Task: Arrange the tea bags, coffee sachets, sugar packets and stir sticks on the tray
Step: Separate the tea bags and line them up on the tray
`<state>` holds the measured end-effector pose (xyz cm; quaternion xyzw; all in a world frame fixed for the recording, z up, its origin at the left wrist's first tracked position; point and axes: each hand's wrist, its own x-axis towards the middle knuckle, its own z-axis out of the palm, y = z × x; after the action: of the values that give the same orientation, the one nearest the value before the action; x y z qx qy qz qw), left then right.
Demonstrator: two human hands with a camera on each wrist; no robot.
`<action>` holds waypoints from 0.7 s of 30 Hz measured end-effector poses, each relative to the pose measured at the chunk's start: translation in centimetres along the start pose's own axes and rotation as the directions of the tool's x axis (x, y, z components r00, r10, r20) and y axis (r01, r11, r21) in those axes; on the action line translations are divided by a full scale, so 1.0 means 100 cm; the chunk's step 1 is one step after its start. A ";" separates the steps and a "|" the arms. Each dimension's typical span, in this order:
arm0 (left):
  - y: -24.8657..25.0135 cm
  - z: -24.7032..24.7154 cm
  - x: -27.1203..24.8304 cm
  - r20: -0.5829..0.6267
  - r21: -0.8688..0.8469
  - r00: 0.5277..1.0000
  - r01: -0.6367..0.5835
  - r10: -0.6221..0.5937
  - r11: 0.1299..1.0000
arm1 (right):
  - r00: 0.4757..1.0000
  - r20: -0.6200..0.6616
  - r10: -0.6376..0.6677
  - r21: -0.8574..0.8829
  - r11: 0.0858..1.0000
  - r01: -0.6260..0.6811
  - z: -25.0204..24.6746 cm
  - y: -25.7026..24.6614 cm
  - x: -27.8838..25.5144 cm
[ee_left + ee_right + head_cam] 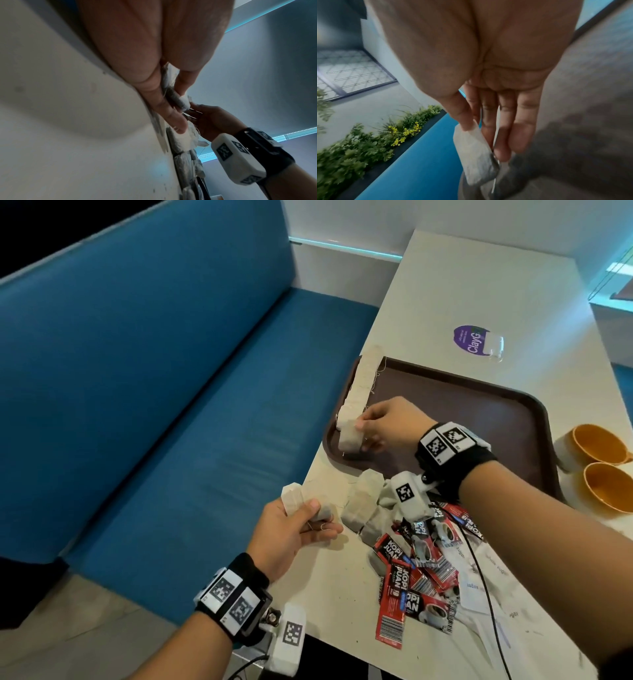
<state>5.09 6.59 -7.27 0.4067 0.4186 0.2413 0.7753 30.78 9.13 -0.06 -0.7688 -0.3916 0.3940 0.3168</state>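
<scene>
At the near left corner of the brown tray (pixel 486 405), a tea bag (pixel 349 436) is being set at the near end of a row of tea bags (pixel 363 381) that runs along the tray's left rim. The right hand (pixel 387 422) pinches it between thumb and fingertips; the right wrist view shows the thumb on one flat face and the fingers behind. It looks light, soft and papery, so it would likely crush or tear if squeezed; holding the flat faces near the top edge seems safest, and the thin strings could snag. The left hand (pixel 291 529) grips a small bunch of tea bags (pixel 298 501) just off the tray. Beside it on the white table (pixel 479 285) lie loose tea bags (pixel 363 505), red coffee sachets (pixel 411 587) and white sugar packets (pixel 479 583), with two orange cups (pixel 603 467) at the right.
</scene>
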 end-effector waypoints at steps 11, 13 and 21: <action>0.003 0.001 -0.001 0.007 0.002 1.000 0.018 -0.018 1.000 | 0.977 -0.188 -0.098 -0.098 0.992 0.080 0.000 0.008 0.039; 0.004 0.001 -0.001 0.009 0.007 1.000 0.022 -0.022 1.000 | 0.978 -0.150 -0.144 -0.164 0.979 0.119 0.000 0.009 0.040; 0.003 0.001 -0.002 0.001 0.007 1.000 0.019 -0.019 1.000 | 0.994 0.046 -0.103 -0.397 0.911 0.113 0.008 0.010 0.045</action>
<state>5.02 6.57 -6.90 0.4056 0.4229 0.2320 0.7764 32.14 12.65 -2.87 -0.7897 -0.5092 0.2970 0.1698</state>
